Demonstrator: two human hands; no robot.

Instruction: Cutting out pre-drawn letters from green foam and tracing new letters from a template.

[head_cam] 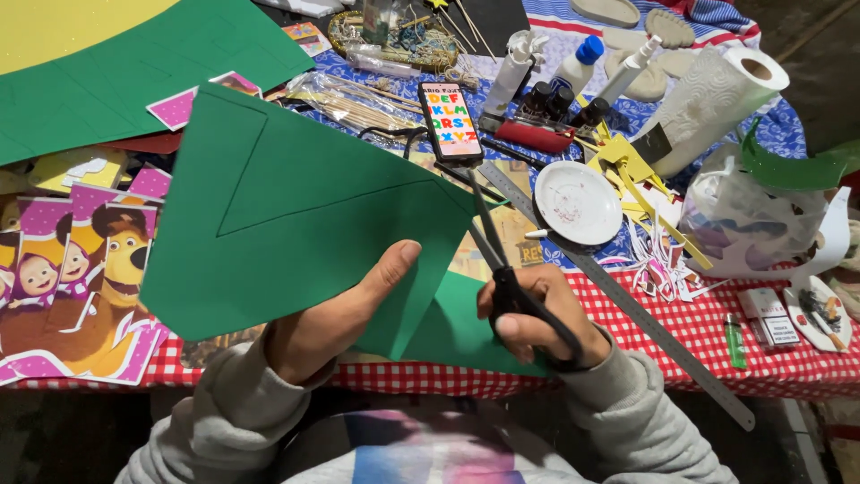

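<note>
The green foam sheet [296, 224] is held up off the worktop, tilted toward the camera so its pencilled triangle outline faces the person and the line can be followed by eye. The left hand [336, 314] is closed on the sheet's lower edge, thumb on the front face and fingers hidden behind, which keeps the flexible sheet taut near the cut. The right hand [537, 318] is closed through the loops of the black scissors [502, 260], whose blades point up and away and meet the sheet's right edge just where the drawn line runs out; how far apart the blades stand is hard to tell. A second green piece [466, 336] lies under both hands on the red checked cloth [699, 327].

Just beyond the blades a phone [451, 121] lies face up with coloured letters on its screen, angled so it can be read from the seat. A long metal ruler [618, 300] runs diagonally beside the scissors, near enough to have served for drawing straight lines. A small white plate [578, 202] sits next to it, with yellow offcuts [632, 170] and white paper scraps [663, 264] pushed to the right. Glue bottles [573, 67] and a paper towel roll [717, 103] stand further back, clear of the cutting. On the left, 3 cartoon character cutouts [81, 287] are stacked flat, and a larger green sheet [134, 72] is spread behind them.
</note>
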